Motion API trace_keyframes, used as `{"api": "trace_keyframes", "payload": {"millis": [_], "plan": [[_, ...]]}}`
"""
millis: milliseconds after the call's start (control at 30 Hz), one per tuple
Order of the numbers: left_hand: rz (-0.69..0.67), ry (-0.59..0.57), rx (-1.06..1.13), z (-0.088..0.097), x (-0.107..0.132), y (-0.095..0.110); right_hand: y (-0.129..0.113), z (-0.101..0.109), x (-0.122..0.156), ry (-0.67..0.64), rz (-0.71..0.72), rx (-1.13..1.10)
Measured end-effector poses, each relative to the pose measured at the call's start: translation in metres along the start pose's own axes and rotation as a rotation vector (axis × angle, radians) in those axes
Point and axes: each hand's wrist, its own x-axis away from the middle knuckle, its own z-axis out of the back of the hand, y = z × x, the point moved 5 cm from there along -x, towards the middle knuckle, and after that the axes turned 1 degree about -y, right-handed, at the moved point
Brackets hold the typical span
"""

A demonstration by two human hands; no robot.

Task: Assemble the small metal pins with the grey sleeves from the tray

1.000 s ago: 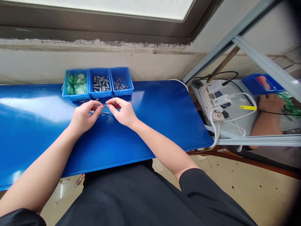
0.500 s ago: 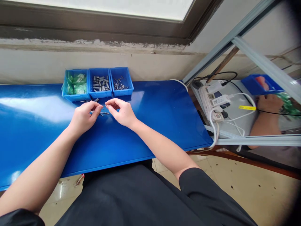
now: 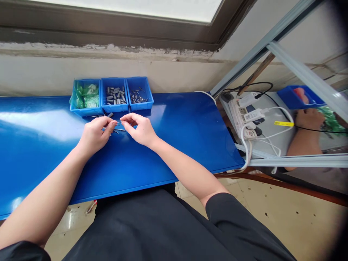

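Left hand [image 3: 95, 136], right hand [image 3: 140, 128] working at loose metal pins [image 3: 119, 129] on blue workbench [image 3: 174, 145]
Fingers [image 3: 127, 116] pinching narrow, hold unclear; a slip risks scattering pins toward 12 o'clock parts bins [image 3: 114, 108]

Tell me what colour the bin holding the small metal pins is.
The bin is bright blue, clearest in the head view.

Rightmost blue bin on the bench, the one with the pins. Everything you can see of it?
Small open-topped blue plastic bin, rectangular with a flared rim, sits on the blue bench top near its back edge. Its left side is against a matching bin of grey metal blocks. Inside lie thin metal pins in a loose scatter. The right hand, the closest hand, is in front of it, not touching.
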Motion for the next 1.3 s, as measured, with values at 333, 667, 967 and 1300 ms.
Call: {"api": "trace_keyframes", "payload": {"millis": [333, 667, 967, 1300], "plan": [[0.024, -0.007, 0.001, -0.0007, 0.0017, 0.001, -0.0021, 0.002, 0.0002, 0.005, -0.012, 0.0], [-0.008, -0.024, -0.036, -0.0003, 0.0003, 0.0028, -0.0013, 0.0004, 0.0002, -0.009, -0.015, -0.003], [-0.005, -0.039, -0.04, -0.0007, 0.0002, 0.0007, -0.0006, -0.002, 0.0011, -0.03, -0.034, 0.011], [0.017, -0.037, -0.03, 0.0005, -0.0005, 0.0043, -0.0018, -0.0008, 0.0011, -0.035, -0.034, 0.026]]}}
